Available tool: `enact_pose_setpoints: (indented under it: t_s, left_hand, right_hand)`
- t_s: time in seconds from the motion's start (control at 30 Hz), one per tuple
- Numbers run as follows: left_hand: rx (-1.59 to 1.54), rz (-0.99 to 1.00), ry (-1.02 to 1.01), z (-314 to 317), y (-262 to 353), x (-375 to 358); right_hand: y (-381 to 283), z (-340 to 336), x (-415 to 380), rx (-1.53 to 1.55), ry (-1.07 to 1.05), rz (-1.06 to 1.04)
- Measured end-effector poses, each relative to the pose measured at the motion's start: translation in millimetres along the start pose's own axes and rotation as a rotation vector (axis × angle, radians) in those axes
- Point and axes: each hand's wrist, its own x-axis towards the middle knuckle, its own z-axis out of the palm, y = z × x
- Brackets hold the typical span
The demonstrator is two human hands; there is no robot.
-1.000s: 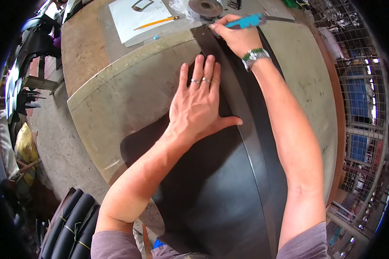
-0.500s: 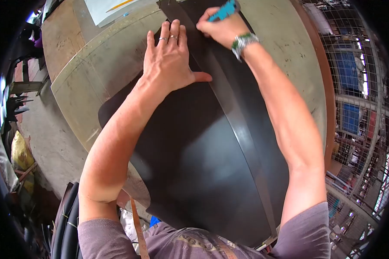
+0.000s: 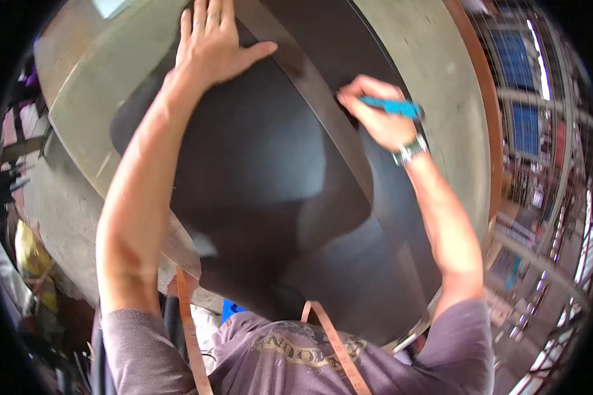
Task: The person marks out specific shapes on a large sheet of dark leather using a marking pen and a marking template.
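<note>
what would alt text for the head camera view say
A person's left hand presses flat on a large black sheet laid over a workbench, while the right hand holds a blue-handled tool against a long straightedge lying along it.

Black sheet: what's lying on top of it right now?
On the black sheet lie a long straightedge strip, the flat left hand and the right hand gripping a blue knife. The blade tip is hidden.
</note>
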Motion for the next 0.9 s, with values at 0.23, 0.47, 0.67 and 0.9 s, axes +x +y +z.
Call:
enact_pose_setpoints:
  t_s: [0.23,0.47,0.67,0.9]
  left_hand:
    - [-0.241,0.026,-0.109,17.6,236.6,-202.4]
    - [0.070,-0.037,-0.176,12.9,258.6,-200.0]
    - [0.211,-0.113,-0.397,-0.5,278.4,-183.2]
    - [0.225,-0.117,-0.465,6.5,279.7,-183.8]
  right_hand:
    - [24.9,6.2,9.4,-0.190,0.102,-0.237]
    - [28.0,9.4,-8.1,-0.166,0.211,-0.094]
    - [114.3,-29.6,-239.5,-0.419,0.109,-0.175]
    - [163.8,-80.3,-500.3,-0.094,0.005,0.202]
